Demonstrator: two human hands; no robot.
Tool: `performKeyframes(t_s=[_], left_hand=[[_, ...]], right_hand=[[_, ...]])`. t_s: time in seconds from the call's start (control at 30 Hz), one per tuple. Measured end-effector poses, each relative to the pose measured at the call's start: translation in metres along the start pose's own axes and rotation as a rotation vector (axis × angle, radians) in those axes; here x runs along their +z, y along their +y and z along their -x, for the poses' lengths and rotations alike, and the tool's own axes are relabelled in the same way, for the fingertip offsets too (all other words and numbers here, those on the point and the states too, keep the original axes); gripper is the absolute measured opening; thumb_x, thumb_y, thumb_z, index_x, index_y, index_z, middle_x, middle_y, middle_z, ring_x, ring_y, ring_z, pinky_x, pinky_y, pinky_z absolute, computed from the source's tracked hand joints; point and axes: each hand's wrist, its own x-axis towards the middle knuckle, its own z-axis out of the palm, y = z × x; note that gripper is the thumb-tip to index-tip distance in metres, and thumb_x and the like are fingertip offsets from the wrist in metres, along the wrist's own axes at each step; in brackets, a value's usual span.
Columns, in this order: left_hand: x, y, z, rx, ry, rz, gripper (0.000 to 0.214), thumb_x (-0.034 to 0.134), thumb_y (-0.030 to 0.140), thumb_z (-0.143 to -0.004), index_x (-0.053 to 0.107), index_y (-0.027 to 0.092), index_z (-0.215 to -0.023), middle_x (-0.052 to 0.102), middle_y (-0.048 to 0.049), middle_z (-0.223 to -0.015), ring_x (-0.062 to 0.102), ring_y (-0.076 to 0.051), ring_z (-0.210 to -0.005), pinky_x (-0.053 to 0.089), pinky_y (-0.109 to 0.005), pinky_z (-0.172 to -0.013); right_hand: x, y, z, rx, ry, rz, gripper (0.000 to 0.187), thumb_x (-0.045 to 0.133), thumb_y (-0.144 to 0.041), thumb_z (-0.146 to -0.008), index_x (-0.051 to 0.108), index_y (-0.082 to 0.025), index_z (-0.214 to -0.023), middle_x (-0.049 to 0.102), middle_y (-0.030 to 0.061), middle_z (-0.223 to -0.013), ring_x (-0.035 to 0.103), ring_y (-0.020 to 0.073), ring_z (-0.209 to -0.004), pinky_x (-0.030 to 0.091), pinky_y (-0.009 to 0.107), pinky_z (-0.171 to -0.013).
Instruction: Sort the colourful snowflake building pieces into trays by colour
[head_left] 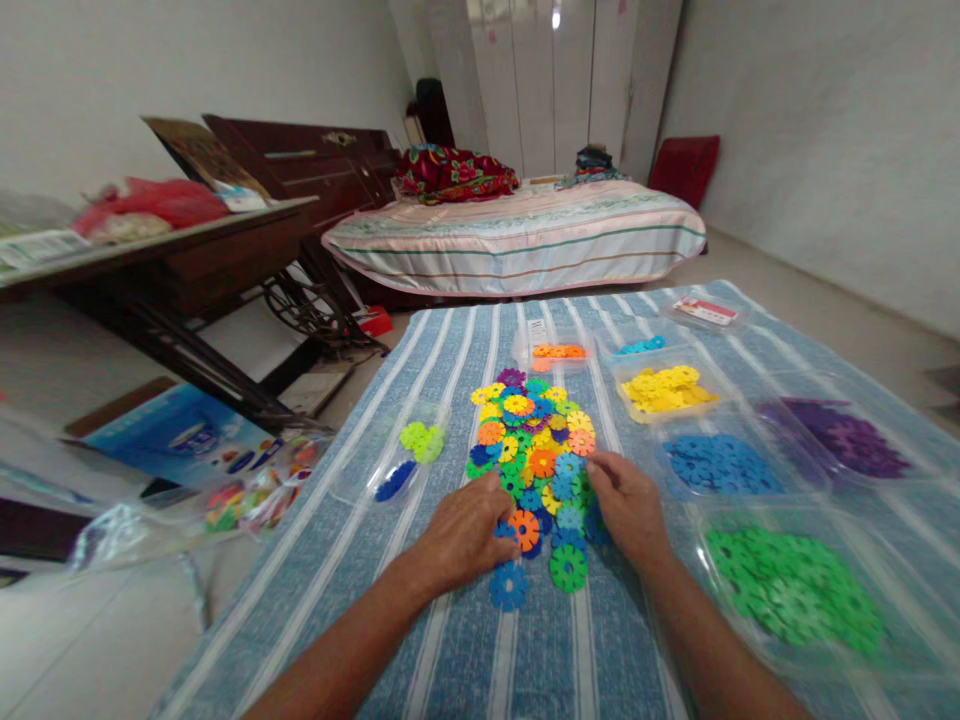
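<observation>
A loose pile of notched plastic snowflake discs (541,462) in mixed colours lies on the striped cloth before me. My left hand (466,532) rests at the pile's near left edge, fingers curled and thumb bent in beside a blue disc (505,531). Just in front of it lie another blue disc (509,586) and an orange disc (523,530). On the opposite side, my right hand (628,505) is closed at the pile's edge, thumb and forefinger together near light blue discs (570,478). Whatever sits between its fingers is hidden. A green disc (568,568) lies between the hands.
Clear tubs of sorted discs stand right: green (795,590), blue (720,465), purple (844,437), yellow (667,390). Farther back are orange (559,351) and light blue discs (640,345). A left tub holds lime discs (422,440) and dark blue discs (395,481). A bed (517,240) stands behind.
</observation>
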Motion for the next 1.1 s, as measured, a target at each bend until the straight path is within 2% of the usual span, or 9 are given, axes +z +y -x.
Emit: performKeyframes(t_s=[0.23,0.33,0.43,0.57,0.73,0.8,0.87,1.0,1.1], left_hand=[[-0.001,-0.01,-0.005,-0.053,-0.023,0.407,0.022,0.068,0.025,-0.061,0.049,0.017,-0.057,0.05,0.003,-0.062,0.046,-0.011,-0.061,0.03,-0.023,-0.054],[-0.008,-0.018,-0.008,-0.073,-0.088,0.674,0.023,0.068,0.028,-0.062,0.05,0.016,-0.053,0.046,0.005,-0.049,0.04,-0.009,-0.051,0.026,-0.022,-0.048],[-0.021,-0.015,-0.019,-0.095,-0.049,0.828,0.022,0.066,0.029,-0.063,0.053,0.016,-0.053,0.047,0.0056,-0.045,0.041,-0.007,-0.047,0.028,-0.02,-0.046],[-0.042,0.022,-0.05,-0.095,0.038,0.978,0.024,0.071,0.031,-0.063,0.055,0.015,-0.056,0.05,0.0056,-0.043,0.044,-0.006,-0.043,0.034,-0.019,-0.045],[-0.061,0.092,-0.09,0.104,-0.036,1.288,0.018,0.07,0.029,-0.069,0.059,0.014,-0.07,0.061,0.0013,-0.058,0.058,-0.009,-0.053,0.045,-0.022,-0.054],[-0.064,0.103,-0.097,0.123,-0.002,1.243,0.015,0.067,0.027,-0.071,0.06,0.014,-0.072,0.06,0.0014,-0.059,0.059,-0.01,-0.056,0.045,-0.021,-0.052],[-0.063,0.097,-0.097,0.114,0.064,1.084,0.013,0.065,0.026,-0.072,0.06,0.014,-0.07,0.057,0.0025,-0.056,0.057,-0.01,-0.054,0.042,-0.02,-0.051],[-0.049,0.052,-0.073,0.063,0.13,0.641,0.019,0.062,0.023,-0.072,0.057,0.014,-0.056,0.05,0.0043,-0.05,0.048,-0.008,-0.051,0.033,-0.02,-0.049],[-0.034,0.022,-0.045,-0.013,0.063,0.405,0.015,0.063,0.023,-0.069,0.058,0.015,-0.058,0.052,0.0041,-0.053,0.048,-0.009,-0.054,0.029,-0.021,-0.05]], right_hand=[[0.0,0.0,-0.001,0.001,-0.001,0.014,0.028,0.049,-0.038,-0.081,0.07,-0.02,-0.089,0.071,0.004,-0.087,0.062,0.0213,-0.084,0.046,0.033,-0.078],[0.001,0.001,0.0,0.001,0.011,0.003,0.03,0.05,-0.039,-0.081,0.07,-0.019,-0.088,0.071,0.0049,-0.087,0.063,0.0215,-0.083,0.046,0.034,-0.078],[0.001,0.001,0.0,0.004,0.012,-0.002,0.031,0.05,-0.04,-0.081,0.07,-0.018,-0.089,0.071,0.0054,-0.087,0.063,0.0219,-0.083,0.046,0.034,-0.078],[0.001,0.001,0.0,-0.001,-0.001,0.003,0.031,0.049,-0.041,-0.081,0.07,-0.019,-0.087,0.071,0.0048,-0.084,0.062,0.0214,-0.081,0.045,0.033,-0.075],[0.001,0.002,0.001,0.0,0.014,-0.019,0.033,0.049,-0.042,-0.082,0.07,-0.018,-0.09,0.07,0.0051,-0.08,0.062,0.02,-0.073,0.046,0.031,-0.068],[0.001,0.003,0.001,-0.008,0.0,-0.034,0.032,0.048,-0.041,-0.083,0.07,-0.018,-0.091,0.07,0.0048,-0.081,0.061,0.0193,-0.072,0.046,0.031,-0.068],[0.001,0.003,0.001,-0.006,-0.015,-0.036,0.032,0.048,-0.041,-0.083,0.07,-0.018,-0.09,0.069,0.0041,-0.081,0.061,0.0192,-0.073,0.046,0.031,-0.069],[0.001,0.003,0.0,-0.002,0.005,-0.021,0.03,0.049,-0.04,-0.082,0.07,-0.02,-0.09,0.07,0.0038,-0.085,0.062,0.0205,-0.081,0.047,0.033,-0.075],[0.001,0.002,0.0,0.004,0.024,0.005,0.029,0.049,-0.04,-0.081,0.07,-0.021,-0.088,0.07,0.0036,-0.085,0.063,0.0207,-0.081,0.047,0.034,-0.076]])
